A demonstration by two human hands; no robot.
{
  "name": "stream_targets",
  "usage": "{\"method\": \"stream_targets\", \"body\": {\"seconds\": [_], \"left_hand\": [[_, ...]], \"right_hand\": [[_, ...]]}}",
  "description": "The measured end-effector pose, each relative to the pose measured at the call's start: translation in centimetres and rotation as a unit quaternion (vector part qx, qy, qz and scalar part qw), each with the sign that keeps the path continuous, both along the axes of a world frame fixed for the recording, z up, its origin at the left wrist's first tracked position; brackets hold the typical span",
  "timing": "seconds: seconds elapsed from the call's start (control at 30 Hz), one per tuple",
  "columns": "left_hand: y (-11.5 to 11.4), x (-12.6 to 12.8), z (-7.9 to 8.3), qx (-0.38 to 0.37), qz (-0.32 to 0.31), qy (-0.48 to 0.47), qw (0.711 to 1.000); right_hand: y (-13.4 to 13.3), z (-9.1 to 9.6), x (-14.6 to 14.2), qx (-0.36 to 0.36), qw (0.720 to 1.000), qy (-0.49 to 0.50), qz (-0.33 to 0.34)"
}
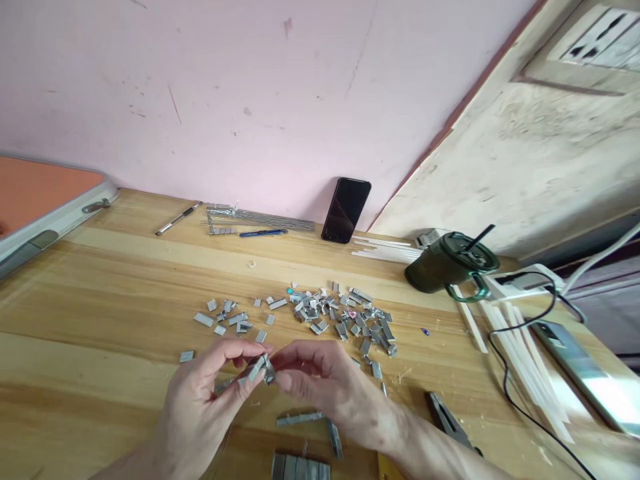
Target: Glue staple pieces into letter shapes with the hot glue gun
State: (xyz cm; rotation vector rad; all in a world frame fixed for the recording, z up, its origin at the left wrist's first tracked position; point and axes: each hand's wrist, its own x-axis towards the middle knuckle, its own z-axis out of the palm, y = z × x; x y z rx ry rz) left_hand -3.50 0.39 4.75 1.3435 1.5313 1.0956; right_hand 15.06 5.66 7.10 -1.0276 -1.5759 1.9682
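Observation:
Both my hands meet low in the middle of the wooden table [100,300]. My left hand [200,400] pinches a small grey metal piece [260,367] between thumb and fingers. My right hand [325,387] pinches the same piece from the other side, fingers closed. Just beyond them lies a scattered heap of several small grey metal pieces [340,313]. Closer to me lie longer grey strips [300,419] and a row of flat pieces [300,467].
A black phone [346,209] leans on the pink wall. Beside it lie a blue pen [263,233], a silver pen [177,219] and metal rods [260,217]. At right: a dark green cup [447,263], white sticks [520,347], black cable [505,373], pliers [447,420], another phone [585,373].

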Motion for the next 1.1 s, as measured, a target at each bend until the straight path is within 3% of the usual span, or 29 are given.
{"method": "stream_targets", "body": {"seconds": [0.13,0.27,0.43,0.57,0.7,0.83,1.1], "left_hand": [[-0.6,0.1,-0.6,0.078,-0.02,0.022,0.996],[-0.8,-0.4,-0.9,0.093,-0.026,0.047,0.994],[-1.2,-1.2,-0.5,0.053,-0.025,0.028,0.998],[-1.5,-1.1,0.3,0.035,-0.019,0.009,0.999],[-1.1,-0.7,0.6,0.08,-0.008,0.059,0.995],[-0.3,-0.8,0.5,0.174,-0.031,0.122,0.977],[0.0,-0.8,0.9,0.232,-0.084,0.115,0.962]], "right_hand": [[-0.6,-0.7,-0.6,-0.1,0.993,0.062,0.014],[-0.5,-1.0,-0.8,-0.113,0.989,0.082,-0.039],[-0.4,-1.1,-0.7,-0.06,0.989,0.09,-0.103],[-0.6,-0.9,-0.5,0.003,0.992,0.047,-0.114],[-0.7,-0.6,-0.4,0.037,0.994,-0.014,-0.103],[-0.8,-0.3,-0.5,0.051,0.993,-0.055,-0.087],[-1.4,0.2,-0.7,0.135,0.985,-0.092,-0.058]]}}
